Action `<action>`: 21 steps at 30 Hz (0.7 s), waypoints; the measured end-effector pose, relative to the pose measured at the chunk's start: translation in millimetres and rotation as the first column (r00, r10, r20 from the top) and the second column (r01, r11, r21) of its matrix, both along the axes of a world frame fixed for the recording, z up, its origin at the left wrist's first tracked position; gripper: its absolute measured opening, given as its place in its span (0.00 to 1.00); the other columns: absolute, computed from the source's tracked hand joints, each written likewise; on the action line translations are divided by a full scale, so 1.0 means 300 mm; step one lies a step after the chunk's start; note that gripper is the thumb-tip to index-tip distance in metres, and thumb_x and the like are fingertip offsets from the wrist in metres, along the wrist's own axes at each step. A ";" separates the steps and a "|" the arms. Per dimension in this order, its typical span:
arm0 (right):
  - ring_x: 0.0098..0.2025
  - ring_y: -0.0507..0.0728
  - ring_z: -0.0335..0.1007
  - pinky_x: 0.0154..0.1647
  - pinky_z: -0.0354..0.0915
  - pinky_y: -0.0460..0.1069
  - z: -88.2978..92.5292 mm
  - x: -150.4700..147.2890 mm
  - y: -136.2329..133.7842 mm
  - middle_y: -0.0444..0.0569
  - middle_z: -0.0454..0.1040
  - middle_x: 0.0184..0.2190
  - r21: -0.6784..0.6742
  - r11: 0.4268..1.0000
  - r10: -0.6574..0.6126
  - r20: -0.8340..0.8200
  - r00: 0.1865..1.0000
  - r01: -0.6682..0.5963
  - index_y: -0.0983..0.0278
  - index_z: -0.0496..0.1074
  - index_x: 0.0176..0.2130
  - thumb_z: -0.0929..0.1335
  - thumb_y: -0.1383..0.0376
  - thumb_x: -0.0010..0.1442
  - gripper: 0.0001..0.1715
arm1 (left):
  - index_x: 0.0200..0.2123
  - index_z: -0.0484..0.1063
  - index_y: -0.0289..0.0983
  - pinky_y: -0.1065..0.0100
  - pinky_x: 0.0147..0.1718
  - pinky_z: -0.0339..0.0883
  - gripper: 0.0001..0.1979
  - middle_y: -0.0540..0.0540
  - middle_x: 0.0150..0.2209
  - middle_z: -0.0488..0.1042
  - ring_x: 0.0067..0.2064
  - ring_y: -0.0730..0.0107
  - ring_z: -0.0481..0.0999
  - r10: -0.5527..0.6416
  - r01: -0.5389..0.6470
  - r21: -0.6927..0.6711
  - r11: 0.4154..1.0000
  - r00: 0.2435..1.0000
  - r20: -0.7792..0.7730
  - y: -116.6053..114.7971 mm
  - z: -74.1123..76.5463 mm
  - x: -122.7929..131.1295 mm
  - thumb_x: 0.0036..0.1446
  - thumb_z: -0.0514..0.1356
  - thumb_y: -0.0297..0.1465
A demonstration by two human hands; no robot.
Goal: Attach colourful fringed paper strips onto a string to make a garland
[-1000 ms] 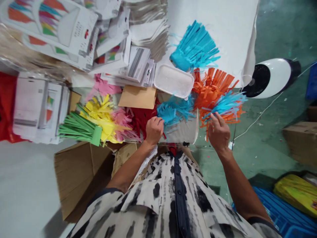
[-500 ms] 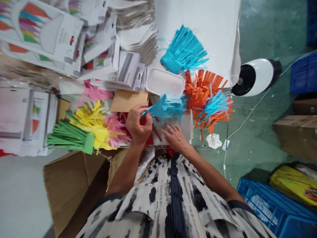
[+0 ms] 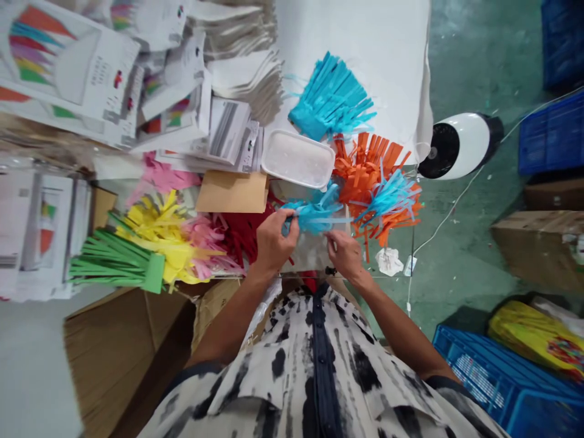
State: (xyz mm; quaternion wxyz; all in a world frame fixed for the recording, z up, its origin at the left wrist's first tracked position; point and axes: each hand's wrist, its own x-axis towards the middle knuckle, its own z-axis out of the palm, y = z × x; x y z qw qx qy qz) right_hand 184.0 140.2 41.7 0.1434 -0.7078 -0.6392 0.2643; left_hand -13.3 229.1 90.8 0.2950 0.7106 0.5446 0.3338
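My left hand (image 3: 277, 242) pinches one end of a light-blue paper fringe (image 3: 314, 213) near the table's front edge. My right hand (image 3: 345, 252) has its fingers closed just below the fringe's right part; what lies between the fingertips, if anything, is too small to make out. Dark red fringe (image 3: 241, 234) shows left of my left hand. To the right lies an orange paper fringe (image 3: 365, 176) with a loose blue tuft (image 3: 391, 196) on it. A larger blue fringe (image 3: 331, 97) is spread farther back. A white plastic tub (image 3: 297, 159) stands behind my hands.
Yellow fringe (image 3: 157, 228), green fringe (image 3: 116, 261) and pink fringe (image 3: 207, 243) lie on the left. Printed packets (image 3: 68, 67) and a brown card (image 3: 232, 191) are behind. A white fan (image 3: 474, 146) is right of the table; below it sits a blue crate (image 3: 511, 377).
My left hand has moved slightly right with the blue fringe. My right hand, flat with spread fingers before, has lifted and drawn its fingers together. The view has shifted a little.
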 end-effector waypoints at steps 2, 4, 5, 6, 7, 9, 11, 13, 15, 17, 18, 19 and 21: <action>0.43 0.60 0.78 0.46 0.70 0.53 -0.009 0.031 0.002 0.53 0.83 0.43 0.047 0.990 -0.128 -0.053 0.990 0.130 0.63 0.79 0.47 0.63 0.70 0.67 0.16 | 0.41 0.76 0.40 0.67 0.39 0.73 0.05 0.48 0.37 0.83 0.36 0.66 0.82 0.076 -0.080 -0.115 0.990 0.996 -0.041 0.036 -0.045 0.015 0.66 0.60 0.33; 0.43 0.61 0.78 0.47 0.72 0.54 -0.013 0.056 0.033 0.54 0.82 0.44 0.099 0.967 -0.224 -0.095 0.970 0.233 0.63 0.79 0.47 0.62 0.69 0.66 0.17 | 0.41 0.75 0.40 0.67 0.39 0.73 0.04 0.48 0.37 0.83 0.36 0.66 0.82 0.141 -0.154 -0.178 0.972 0.986 -0.084 0.069 -0.089 0.030 0.66 0.61 0.32; 0.44 0.61 0.78 0.48 0.73 0.55 -0.012 0.065 0.059 0.55 0.82 0.44 0.129 0.955 -0.255 -0.110 0.961 0.268 0.64 0.79 0.48 0.62 0.69 0.66 0.18 | 0.41 0.75 0.40 0.67 0.41 0.73 0.04 0.47 0.38 0.83 0.37 0.65 0.82 0.166 -0.183 -0.180 0.966 0.980 -0.106 0.084 -0.109 0.036 0.66 0.61 0.32; 0.46 0.62 0.78 0.50 0.73 0.56 -0.011 0.073 0.089 0.56 0.81 0.45 0.159 0.944 -0.272 -0.121 0.955 0.289 0.64 0.78 0.49 0.61 0.69 0.67 0.19 | 0.42 0.75 0.40 0.66 0.43 0.73 0.04 0.46 0.40 0.83 0.39 0.64 0.82 0.183 -0.202 -0.170 0.965 0.976 -0.119 0.098 -0.126 0.043 0.66 0.60 0.31; 0.50 0.62 0.78 0.53 0.73 0.56 -0.009 0.078 0.122 0.57 0.81 0.47 0.182 0.938 -0.273 -0.128 0.953 0.294 0.65 0.78 0.52 0.60 0.69 0.67 0.21 | 0.43 0.75 0.40 0.65 0.45 0.74 0.05 0.45 0.41 0.83 0.41 0.63 0.83 0.191 -0.209 -0.155 0.966 0.974 -0.119 0.110 -0.142 0.048 0.66 0.59 0.30; 0.58 0.63 0.75 0.60 0.71 0.58 -0.010 0.080 0.192 0.58 0.78 0.56 0.190 0.948 -0.234 -0.122 0.965 0.254 0.64 0.76 0.58 0.60 0.69 0.67 0.25 | 0.49 0.75 0.39 0.62 0.49 0.75 0.10 0.42 0.46 0.83 0.47 0.61 0.83 0.172 -0.182 -0.131 0.974 0.981 -0.089 0.127 -0.166 0.057 0.66 0.58 0.29; 0.65 0.64 0.70 0.66 0.68 0.58 -0.020 0.070 0.254 0.57 0.71 0.66 0.133 0.977 -0.157 -0.095 0.983 0.168 0.62 0.75 0.61 0.61 0.70 0.67 0.28 | 0.58 0.72 0.37 0.59 0.55 0.74 0.18 0.39 0.53 0.81 0.54 0.58 0.81 0.111 -0.117 -0.109 0.987 0.992 -0.061 0.127 -0.181 0.060 0.65 0.59 0.28; 0.68 0.66 0.68 0.67 0.68 0.60 -0.039 0.054 0.297 0.53 0.64 0.72 0.031 0.996 -0.087 -0.060 0.994 0.089 0.60 0.76 0.62 0.63 0.69 0.66 0.28 | 0.67 0.65 0.36 0.54 0.64 0.69 0.27 0.35 0.61 0.76 0.62 0.55 0.76 0.045 -0.050 -0.067 0.996 0.996 -0.071 0.107 -0.184 0.059 0.65 0.59 0.28; 0.67 0.67 0.68 0.68 0.67 0.61 -0.062 0.042 0.318 0.52 0.63 0.73 -0.049 0.997 -0.067 -0.042 0.997 0.065 0.60 0.75 0.63 0.64 0.67 0.65 0.29 | 0.72 0.58 0.36 0.46 0.71 0.59 0.33 0.32 0.70 0.66 0.71 0.50 0.65 0.011 -0.013 -0.011 1.000 0.992 -0.123 0.068 -0.181 0.052 0.66 0.59 0.29; 0.67 0.67 0.68 0.70 0.66 0.62 -0.078 0.040 0.316 0.57 0.66 0.71 -0.052 0.992 -0.114 -0.053 0.992 0.111 0.64 0.74 0.64 0.63 0.66 0.67 0.29 | 0.73 0.58 0.40 0.41 0.74 0.50 0.34 0.35 0.77 0.52 0.77 0.46 0.52 -0.021 0.024 0.012 1.000 0.982 -0.186 0.019 -0.182 0.043 0.66 0.60 0.29; 0.67 0.67 0.68 0.70 0.65 0.62 -0.082 0.043 0.308 0.59 0.69 0.68 -0.027 0.989 -0.148 -0.074 0.986 0.147 0.66 0.74 0.64 0.62 0.65 0.68 0.29 | 0.73 0.60 0.43 0.39 0.75 0.47 0.33 0.37 0.78 0.47 0.79 0.44 0.47 -0.051 0.053 0.005 0.999 0.977 -0.209 -0.004 -0.187 0.039 0.66 0.60 0.29; 0.66 0.66 0.69 0.71 0.64 0.62 -0.083 0.049 0.296 0.61 0.71 0.66 0.004 0.983 -0.183 -0.103 0.978 0.185 0.67 0.74 0.64 0.62 0.64 0.68 0.29 | 0.72 0.62 0.44 0.38 0.75 0.47 0.32 0.39 0.79 0.43 0.79 0.43 0.43 -0.086 0.085 -0.012 0.996 0.971 -0.222 -0.024 -0.197 0.036 0.66 0.60 0.29; 0.62 0.65 0.72 0.68 0.68 0.61 -0.079 0.062 0.266 0.62 0.72 0.64 0.044 0.968 -0.237 -0.175 0.956 0.248 0.67 0.74 0.63 0.62 0.63 0.69 0.29 | 0.69 0.67 0.43 0.37 0.75 0.47 0.29 0.39 0.79 0.43 0.79 0.42 0.43 -0.145 0.135 -0.058 0.989 0.963 -0.226 -0.047 -0.228 0.033 0.66 0.59 0.29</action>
